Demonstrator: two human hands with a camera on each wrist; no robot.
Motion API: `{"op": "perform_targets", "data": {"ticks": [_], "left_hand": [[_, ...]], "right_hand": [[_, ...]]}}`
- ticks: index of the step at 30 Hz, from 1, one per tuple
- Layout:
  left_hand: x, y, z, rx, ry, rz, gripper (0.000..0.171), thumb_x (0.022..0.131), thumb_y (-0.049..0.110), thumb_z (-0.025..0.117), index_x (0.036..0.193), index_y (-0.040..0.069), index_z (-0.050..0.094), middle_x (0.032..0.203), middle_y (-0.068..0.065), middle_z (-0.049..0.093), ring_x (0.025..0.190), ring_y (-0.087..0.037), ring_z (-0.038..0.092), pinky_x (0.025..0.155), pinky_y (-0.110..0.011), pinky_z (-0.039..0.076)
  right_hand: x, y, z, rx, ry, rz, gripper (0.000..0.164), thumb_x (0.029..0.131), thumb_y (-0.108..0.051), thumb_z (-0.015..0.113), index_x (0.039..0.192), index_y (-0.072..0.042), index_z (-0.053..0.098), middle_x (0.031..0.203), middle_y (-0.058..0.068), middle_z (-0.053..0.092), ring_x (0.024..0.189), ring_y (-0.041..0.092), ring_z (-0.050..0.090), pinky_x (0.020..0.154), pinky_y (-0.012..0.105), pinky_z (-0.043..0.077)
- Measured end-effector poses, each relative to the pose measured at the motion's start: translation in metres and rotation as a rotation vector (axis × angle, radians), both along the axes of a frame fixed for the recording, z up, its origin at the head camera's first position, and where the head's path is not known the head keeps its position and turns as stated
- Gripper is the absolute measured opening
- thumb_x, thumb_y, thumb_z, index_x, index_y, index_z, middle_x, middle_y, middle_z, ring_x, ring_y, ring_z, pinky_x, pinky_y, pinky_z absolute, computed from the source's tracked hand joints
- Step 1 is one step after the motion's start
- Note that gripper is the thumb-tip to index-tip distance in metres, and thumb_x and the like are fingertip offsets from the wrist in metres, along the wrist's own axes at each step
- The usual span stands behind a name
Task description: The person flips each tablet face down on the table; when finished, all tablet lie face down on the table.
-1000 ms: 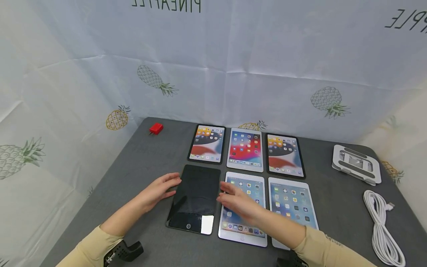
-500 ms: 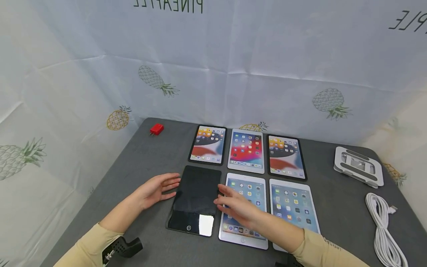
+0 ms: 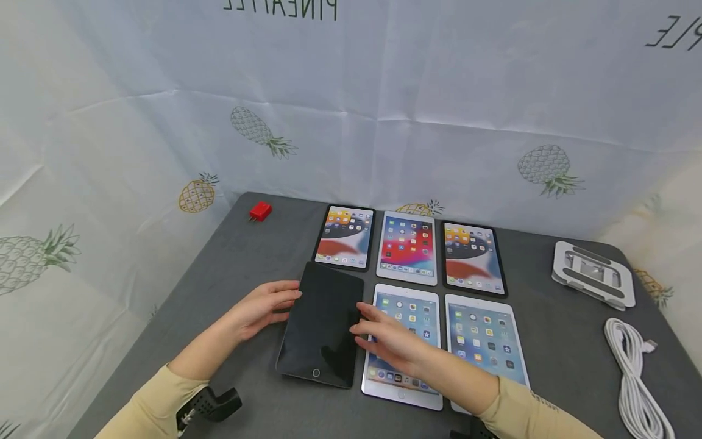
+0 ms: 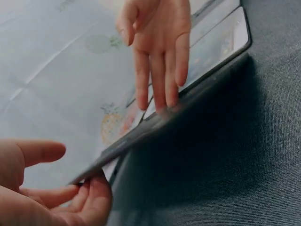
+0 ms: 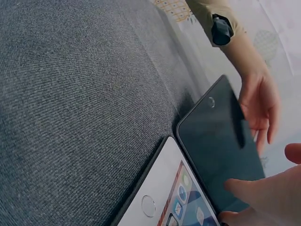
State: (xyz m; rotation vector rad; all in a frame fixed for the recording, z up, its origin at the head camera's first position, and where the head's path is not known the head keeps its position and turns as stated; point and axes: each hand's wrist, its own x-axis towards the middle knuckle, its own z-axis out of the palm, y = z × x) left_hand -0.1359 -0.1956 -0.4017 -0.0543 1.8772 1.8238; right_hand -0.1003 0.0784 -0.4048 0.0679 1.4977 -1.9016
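Observation:
A black tablet (image 3: 323, 323) with a dark screen and a round home button lies tilted in the front left of the group, its left edge raised off the table. My left hand (image 3: 264, 310) supports that raised edge. In the left wrist view, its fingers (image 4: 96, 200) sit under the edge while the thumb stays clear above. My right hand (image 3: 390, 338) reaches over a white tablet (image 3: 406, 390). Its outstretched fingertips (image 5: 235, 187) touch or nearly touch the black tablet's lower right side.
A second white tablet (image 3: 488, 341) lies to the right. Behind are two black-framed tablets (image 3: 344, 238) and a white one (image 3: 407, 247), screens lit. A red charger plug (image 3: 260, 211) sits back left. A folded stand (image 3: 592, 274) and a coiled white cable (image 3: 631, 372) lie right.
The black tablet's left edge has risen with my left hand, and the bright reflection on its screen is gone. My right hand's fingertips have shifted slightly left and down along its edge.

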Motion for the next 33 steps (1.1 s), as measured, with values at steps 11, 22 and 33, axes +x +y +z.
{"op": "perform_targets", "data": {"ticks": [11,22,33], "left_hand": [[0.015,0.03,0.019,-0.327,0.328,0.047,0.064,0.086,0.012,0.072,0.144,0.005,0.047,0.133,-0.021,0.057,0.127,-0.032,0.051,0.094,-0.046,0.05],[0.018,0.047,0.025,-0.359,0.411,0.092,0.058,0.085,0.012,0.073,0.139,0.008,0.055,0.126,-0.019,0.062,0.119,-0.027,0.059,0.09,-0.046,0.052],[0.026,0.058,0.022,-0.271,0.542,0.035,0.056,0.088,0.017,0.072,0.14,0.005,0.053,0.129,-0.019,0.06,0.109,-0.03,0.065,0.085,-0.035,0.054]], "right_hand": [[-0.014,-0.003,-0.002,0.291,0.335,-0.014,0.06,0.092,-0.019,0.062,0.147,-0.009,0.04,0.151,0.019,0.033,0.139,0.038,0.028,0.108,0.059,0.03],[-0.075,-0.037,0.014,0.421,0.724,-0.057,0.054,0.095,-0.037,0.063,0.143,-0.017,0.049,0.144,0.004,0.048,0.136,0.027,0.038,0.108,0.053,0.033],[-0.094,-0.047,-0.001,0.509,0.649,-0.083,0.039,0.092,-0.048,0.06,0.105,-0.012,0.057,0.089,0.007,0.059,0.077,0.022,0.056,0.065,0.034,0.047]]}}
